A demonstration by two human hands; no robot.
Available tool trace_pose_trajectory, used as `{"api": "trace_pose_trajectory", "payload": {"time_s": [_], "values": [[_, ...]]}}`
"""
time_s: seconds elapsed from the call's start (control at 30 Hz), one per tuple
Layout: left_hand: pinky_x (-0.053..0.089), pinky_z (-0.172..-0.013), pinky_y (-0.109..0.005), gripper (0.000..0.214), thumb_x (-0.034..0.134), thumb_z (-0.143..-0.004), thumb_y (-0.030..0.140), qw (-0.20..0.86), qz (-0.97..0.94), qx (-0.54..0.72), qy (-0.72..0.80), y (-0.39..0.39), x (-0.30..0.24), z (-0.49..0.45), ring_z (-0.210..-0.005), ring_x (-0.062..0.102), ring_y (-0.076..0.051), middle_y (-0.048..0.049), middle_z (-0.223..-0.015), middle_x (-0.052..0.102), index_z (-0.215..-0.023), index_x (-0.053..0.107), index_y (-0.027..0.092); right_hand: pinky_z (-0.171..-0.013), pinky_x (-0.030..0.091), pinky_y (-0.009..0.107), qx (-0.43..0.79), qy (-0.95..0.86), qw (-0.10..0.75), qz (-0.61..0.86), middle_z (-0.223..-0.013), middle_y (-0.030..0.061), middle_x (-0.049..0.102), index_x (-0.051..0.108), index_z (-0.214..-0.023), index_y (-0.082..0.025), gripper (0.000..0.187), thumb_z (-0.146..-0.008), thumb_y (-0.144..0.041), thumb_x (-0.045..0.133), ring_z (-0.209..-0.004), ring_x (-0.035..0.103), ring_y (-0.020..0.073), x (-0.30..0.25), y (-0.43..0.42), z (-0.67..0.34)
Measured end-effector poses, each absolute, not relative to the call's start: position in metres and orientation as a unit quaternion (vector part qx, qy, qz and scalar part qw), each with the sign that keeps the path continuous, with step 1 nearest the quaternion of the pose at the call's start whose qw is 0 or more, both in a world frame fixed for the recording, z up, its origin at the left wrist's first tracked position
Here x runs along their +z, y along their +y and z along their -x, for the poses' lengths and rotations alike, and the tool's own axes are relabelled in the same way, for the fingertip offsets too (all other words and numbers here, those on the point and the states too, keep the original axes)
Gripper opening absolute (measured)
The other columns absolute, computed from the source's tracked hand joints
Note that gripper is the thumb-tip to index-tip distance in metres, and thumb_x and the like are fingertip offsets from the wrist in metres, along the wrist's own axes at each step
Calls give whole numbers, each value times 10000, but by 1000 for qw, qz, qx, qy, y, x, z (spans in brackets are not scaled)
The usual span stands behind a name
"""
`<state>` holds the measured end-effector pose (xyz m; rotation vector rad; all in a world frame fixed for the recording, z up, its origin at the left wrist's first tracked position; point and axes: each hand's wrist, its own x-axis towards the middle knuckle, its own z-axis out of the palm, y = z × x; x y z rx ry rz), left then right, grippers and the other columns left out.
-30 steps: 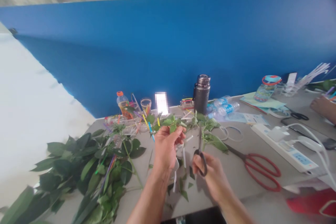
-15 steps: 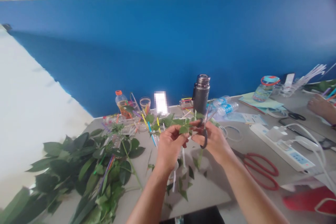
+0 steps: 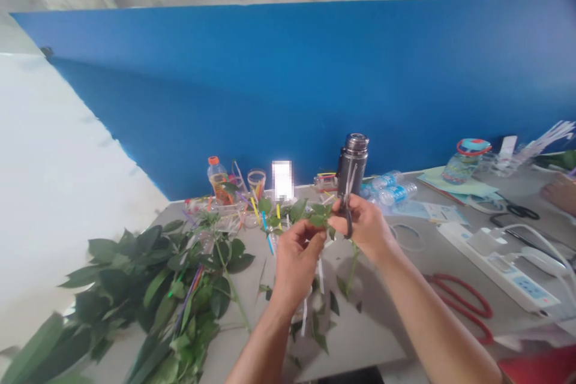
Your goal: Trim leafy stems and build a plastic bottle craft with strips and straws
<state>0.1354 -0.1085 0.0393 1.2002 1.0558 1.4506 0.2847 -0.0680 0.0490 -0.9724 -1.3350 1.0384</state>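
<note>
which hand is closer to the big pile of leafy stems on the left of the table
Left. The left hand, pinching a leafy sprig, is just right of the pile of leafy stems. The right hand, holding black-handled scissors, is farther away, beyond the left hand.

Red-handled scissors partly behind the right forearm; co-worker's hand cut off; white patch pixelated.

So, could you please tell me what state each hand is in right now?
Left hand: closed, pinching a leafy stem.
Right hand: closed, holding scissors.
</note>
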Motion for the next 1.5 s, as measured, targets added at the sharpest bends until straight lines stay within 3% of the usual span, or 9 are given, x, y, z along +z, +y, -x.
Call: {"api": "trace_pose_trajectory", "payload": {"time_s": [0.27,0.43,0.53,0.63,0.7,0.87,0.97,1.23,1.5], "values": [[388,-559,-244,54,733,-768,217,383,-496,630,459,-107,50,-125,-551,477,-120,11,-615,632,-723,759,201,-563,461,259,497,-588,518,372,-682,-12,669,670,-772,-186,249,-594,-264,826,-608,588,143,75,-64,-263],[448,-648,-255,63,735,-804,219,252,-512,655,495,-108,60,-105,-676,585,-156,-18,-753,718,-818,796,221,-546,435,261,446,-585,554,390,-655,-20,652,667,-732,-192,279,-568,-293,869,-598,562,138,86,-51,-259],[439,-617,-242,91,753,-796,253,196,-449,702,518,-105,59,-79,-657,574,-143,-12,-752,696,-870,786,212,-519,400,254,412,-551,598,411,-603,-31,619,658,-710,-192,298,-569,-324,884,-556,525,119,83,-25,-264],[395,-539,-224,128,750,-773,270,227,-374,744,506,-98,48,-51,-584,520,-118,18,-672,623,-879,749,199,-513,400,251,452,-498,622,401,-577,-29,607,629,-673,-181,346,-541,-355,897,-527,525,109,66,8,-267],[416,-550,-218,156,743,-725,248,263,-346,754,492,-92,36,-36,-636,559,-124,13,-725,637,-870,724,195,-486,377,238,491,-474,607,409,-565,-32,604,637,-691,-174,369,-530,-376,900,-503,505,98,50,25,-263],[523,-724,-281,427,595,-587,142,345,-387,669,532,-81,2,-17,-971,672,-221,-52,-982,737,-990,728,184,-446,342,221,535,-453,547,458,-506,-52,568,644,-658,-175,377,-445,-359,896,-464,496,101,16,41,-241],[537,-881,-377,527,575,-546,117,375,-409,620,554,-77,-15,-16,-1080,671,-265,-71,-1070,754,-1048,721,184,-445,329,224,557,-482,512,442,-496,-49,571,674,-662,-172,307,-487,-344,860,-458,490,104,4,42,-229],[476,-1060,-432,598,527,-563,21,377,-468,574,556,-70,-34,-22,-1096,684,-245,-82,-1157,754,-1116,693,178,-591,503,312,538,-564,493,386,-659,10,718,774,-808,-171,272,-594,-338,788,-598,651,202,-10,40,-219],[486,-1044,-430,632,518,-607,-29,361,-480,552,579,-74,-34,-22,-1121,674,-247,-88,-1170,739,-1182,675,182,-579,477,289,470,-601,476,437,-660,-2,699,781,-834,-165,276,-627,-346,785,-588,613,181,-20,48,-218]]}}
